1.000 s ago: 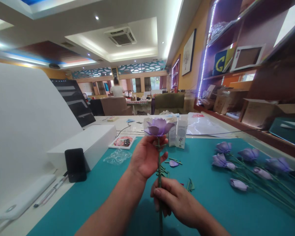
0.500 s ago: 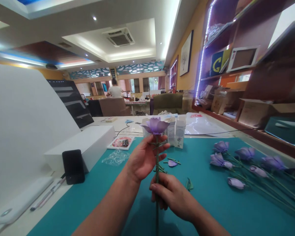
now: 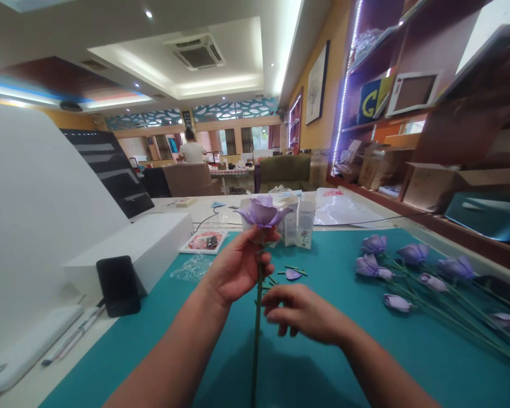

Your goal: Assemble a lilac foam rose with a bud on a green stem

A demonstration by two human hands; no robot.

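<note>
A purple artificial flower [image 3: 263, 212] stands upright on its long green stem [image 3: 257, 345] in front of me. My left hand [image 3: 242, 263] grips the stem just under the bloom, fingers wrapped round it. Right of the stem, lower down, my right hand [image 3: 300, 311] has its fingers curled and apart, with nothing seen between them; the fingertips are very near the stem. Behind the hands lie a loose purple petal [image 3: 293, 275] and several short green stem pieces on the teal mat [image 3: 344, 362].
More purple flowers [image 3: 397, 303] with long stems lie at the right. A black phone [image 3: 118, 286] leans on a white box [image 3: 131, 243] at the left. Small white cartons [image 3: 305, 224] stand behind the bloom, near crumpled clear plastic [image 3: 192, 266]. A person [image 3: 192, 152] is in the background.
My right hand has let go of the lower stem and moved slightly up and right of it. The left hand now closes round the stem beneath the bloom. The view has shifted slightly.
</note>
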